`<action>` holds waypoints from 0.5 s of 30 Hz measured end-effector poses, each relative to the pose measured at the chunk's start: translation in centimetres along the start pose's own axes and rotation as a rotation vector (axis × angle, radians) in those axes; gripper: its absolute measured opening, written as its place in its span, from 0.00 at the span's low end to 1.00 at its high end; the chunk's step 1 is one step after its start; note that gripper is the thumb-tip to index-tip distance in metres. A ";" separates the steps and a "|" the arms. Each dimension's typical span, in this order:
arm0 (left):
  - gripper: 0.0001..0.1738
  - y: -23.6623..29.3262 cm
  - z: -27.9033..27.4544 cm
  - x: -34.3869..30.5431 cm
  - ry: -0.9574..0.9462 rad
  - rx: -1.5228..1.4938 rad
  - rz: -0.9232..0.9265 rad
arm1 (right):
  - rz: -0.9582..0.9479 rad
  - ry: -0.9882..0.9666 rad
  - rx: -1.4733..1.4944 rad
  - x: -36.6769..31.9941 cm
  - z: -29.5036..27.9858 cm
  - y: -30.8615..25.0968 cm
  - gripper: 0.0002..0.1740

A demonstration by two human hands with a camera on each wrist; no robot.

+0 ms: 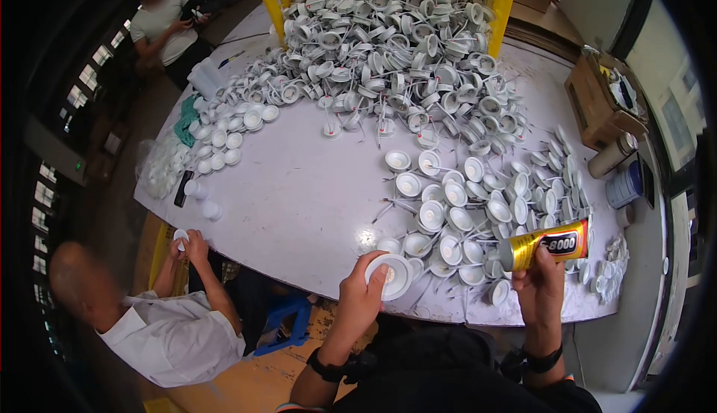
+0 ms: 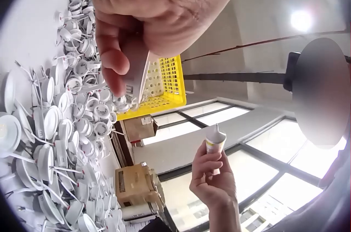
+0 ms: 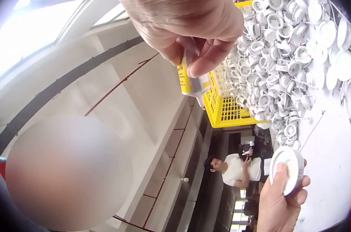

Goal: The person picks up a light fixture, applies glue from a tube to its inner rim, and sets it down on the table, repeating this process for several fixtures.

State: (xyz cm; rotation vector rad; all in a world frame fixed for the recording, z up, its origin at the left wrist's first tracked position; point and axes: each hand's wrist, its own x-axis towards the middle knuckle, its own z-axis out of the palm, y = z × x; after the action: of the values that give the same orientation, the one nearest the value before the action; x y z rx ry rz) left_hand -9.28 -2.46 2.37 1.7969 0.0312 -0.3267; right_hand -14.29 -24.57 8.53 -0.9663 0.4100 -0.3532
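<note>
Near the table's front edge, my left hand (image 1: 360, 297) grips a round white light housing (image 1: 398, 287), its thumb inside the dish. The right wrist view shows this housing (image 3: 287, 165) with the thumb laid over its face. To the right, my right hand (image 1: 539, 290) holds a yellow, red and black glue tube (image 1: 551, 245) marked with 8000. Its grey nozzle end points left in the head view, toward the housing but apart from it. In the left wrist view the tube's pointed tip (image 2: 217, 128) stands upward above the fingers.
Many white housings with wires (image 1: 455, 211) lie right of centre. A large heap (image 1: 388, 47) spills from a yellow crate (image 1: 505, 10) at the back. A cardboard box (image 1: 597, 99) stands at right. Another person (image 1: 172, 323) sits at left, handling a small white part; one stands behind.
</note>
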 end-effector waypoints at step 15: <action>0.27 0.3 0.5 -0.4 -0.582 -1.240 -0.387 | 0.031 -0.075 0.035 -0.2 0.3 -1.0 0.16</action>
State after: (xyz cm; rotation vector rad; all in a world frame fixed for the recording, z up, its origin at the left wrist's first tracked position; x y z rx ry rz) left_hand -9.68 -2.96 2.63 0.4197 0.1367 -0.8652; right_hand -14.44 -24.76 9.53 -0.9350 0.3486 -0.2945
